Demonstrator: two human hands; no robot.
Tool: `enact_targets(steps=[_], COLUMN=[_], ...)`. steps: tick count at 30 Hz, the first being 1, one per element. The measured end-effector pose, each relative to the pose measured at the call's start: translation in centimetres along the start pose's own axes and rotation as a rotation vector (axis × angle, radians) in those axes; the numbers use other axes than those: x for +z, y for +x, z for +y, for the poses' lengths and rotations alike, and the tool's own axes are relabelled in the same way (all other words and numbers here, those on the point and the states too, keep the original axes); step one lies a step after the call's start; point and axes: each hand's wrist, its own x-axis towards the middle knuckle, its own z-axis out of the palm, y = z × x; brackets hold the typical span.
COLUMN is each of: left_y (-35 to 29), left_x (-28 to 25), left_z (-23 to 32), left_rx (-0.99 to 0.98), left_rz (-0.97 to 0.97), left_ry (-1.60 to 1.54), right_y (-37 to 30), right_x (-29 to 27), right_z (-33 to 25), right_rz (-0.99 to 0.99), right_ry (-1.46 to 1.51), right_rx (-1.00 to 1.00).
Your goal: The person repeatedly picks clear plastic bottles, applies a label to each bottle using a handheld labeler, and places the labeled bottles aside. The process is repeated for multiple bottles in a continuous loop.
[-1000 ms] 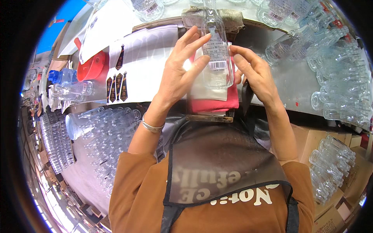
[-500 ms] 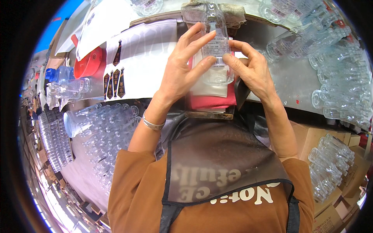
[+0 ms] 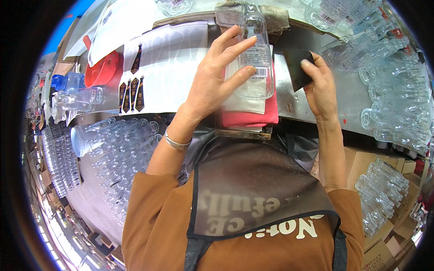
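A clear glass bottle (image 3: pixel 257 88) with a printed label and barcode lies in front of me, its neck pointing away. Under its neck is a folded, dirty cloth (image 3: pixel 276 18); its base rests over a white pad on a red cloth (image 3: pixel 253 118). My left hand (image 3: pixel 221 67) holds the bottle from its left side, with thumb and fingers spread on the label. To the right of the bottle, my right hand (image 3: pixel 322 83) pinches a thin black rectangular scraper (image 3: pixel 296 67) between thumb and fingers, apart from the bottle.
A white sheet (image 3: pixel 181 58) with several dark tie-shaped labels lies to the left, beside a red bowl (image 3: pixel 103 70). Many clear bottles (image 3: pixel 398 81) are piled on the metal table at right. More bottles (image 3: pixel 122 158) stand at lower left, and others (image 3: pixel 382 194) lie on cardboard boxes at lower right.
My right hand has come off the bottle and moved right, raising the black scraper beside it. My left hand stays on the bottle, almost unmoved.
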Motion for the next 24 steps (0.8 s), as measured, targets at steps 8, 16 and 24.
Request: enact_targets(steps=[8, 16, 24], left_y=[0.3, -1.1, -4.3], left_x=[-0.1, -0.4, 1.1], left_z=[0.4, 0.0, 0.4], left_rx=[-0.015, -0.055, -0.029], left_rz=[-0.011, -0.021, 0.059], left_ry=[0.018, -0.066, -0.017], right_y=[2.4, 1.8, -0.7], right_x=[3.2, 5.5, 7.4], right_z=[-4.0, -6.1, -6.5], right_rz=[-0.008, -0.108, -0.390], right_ry=[-0.793, -0.984, -1.188], right_rx=[-0.533, -0.995, -1.174])
